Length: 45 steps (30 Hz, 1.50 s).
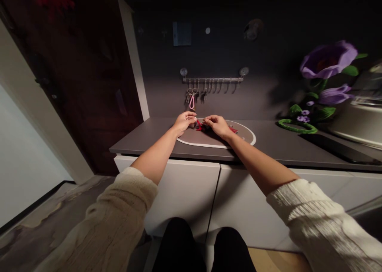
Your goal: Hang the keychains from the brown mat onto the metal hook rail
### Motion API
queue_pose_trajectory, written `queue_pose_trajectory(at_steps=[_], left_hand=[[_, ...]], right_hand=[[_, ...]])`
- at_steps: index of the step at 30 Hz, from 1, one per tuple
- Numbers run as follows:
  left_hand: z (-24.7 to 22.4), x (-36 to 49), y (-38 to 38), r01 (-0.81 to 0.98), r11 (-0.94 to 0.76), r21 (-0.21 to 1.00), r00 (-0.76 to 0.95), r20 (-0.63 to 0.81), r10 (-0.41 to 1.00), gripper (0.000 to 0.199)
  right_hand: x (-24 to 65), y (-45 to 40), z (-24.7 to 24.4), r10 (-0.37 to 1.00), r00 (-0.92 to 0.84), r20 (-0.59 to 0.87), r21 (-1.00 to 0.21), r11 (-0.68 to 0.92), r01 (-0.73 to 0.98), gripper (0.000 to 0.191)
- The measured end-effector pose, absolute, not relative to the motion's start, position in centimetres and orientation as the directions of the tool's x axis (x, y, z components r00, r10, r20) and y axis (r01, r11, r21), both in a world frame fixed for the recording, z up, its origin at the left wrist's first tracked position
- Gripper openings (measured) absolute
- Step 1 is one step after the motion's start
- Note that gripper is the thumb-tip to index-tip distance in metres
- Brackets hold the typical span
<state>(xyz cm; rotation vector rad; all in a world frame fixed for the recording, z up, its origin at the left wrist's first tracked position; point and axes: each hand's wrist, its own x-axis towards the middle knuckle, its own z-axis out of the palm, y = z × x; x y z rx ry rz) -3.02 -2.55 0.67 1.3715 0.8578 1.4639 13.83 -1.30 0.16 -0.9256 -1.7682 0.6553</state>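
Observation:
Both my hands are over an oval mat (209, 143) with a white rim on the dark countertop. My left hand (185, 122) has its fingers pinched together on small keys (195, 124) with a red piece. Facing it, my right hand (217, 125) is closed at the thumb and index finger, close to the same red piece (199, 125); what exactly it pinches is too small to tell. Another red item (232, 129) lies on the mat just right of my right hand. Above, several keys (204, 94) and a pink loop (191, 102) hang from a wall rail (213, 80).
At the right, purple flowers (328, 65) stand beside a green ring (297, 127), a flat black panel (337, 148) and a large pale round container (361, 121). White cabinet doors (185, 192) are below the countertop (149, 136). A dark door (77, 77) is at the left.

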Motion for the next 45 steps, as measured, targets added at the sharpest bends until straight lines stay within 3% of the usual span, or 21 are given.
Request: queue_pose_trajectory(at_steps=[18, 27, 38, 45], left_hand=[[1.7, -3.3, -2.9, -0.442, -0.296, 0.847, 0.052, 0.353, 0.934, 0.027], [1.9, -3.2, -2.9, -0.481, -0.301, 0.823, 0.068, 0.378, 0.924, 0.026], [1.9, -3.2, -3.1, -0.493, -0.292, 0.82, 0.1, 0.386, 0.917, 0.025], [2.0, -3.3, -2.9, -0.508, -0.311, 0.803, 0.022, 0.373, 0.928, 0.024]], right_hand=[[13.1, -2.8, 1.4, 0.818, -0.304, 0.487, -0.747, 0.571, 0.34, 0.023], [12.6, -3.1, 1.3, 0.786, -0.4, 0.471, -0.715, 0.606, 0.348, 0.03], [12.9, -2.1, 0.9, 0.71, -0.447, 0.544, -0.549, 0.704, 0.45, 0.03], [13.1, -2.2, 1.0, 0.728, -0.421, 0.541, -0.579, 0.686, 0.442, 0.029]])
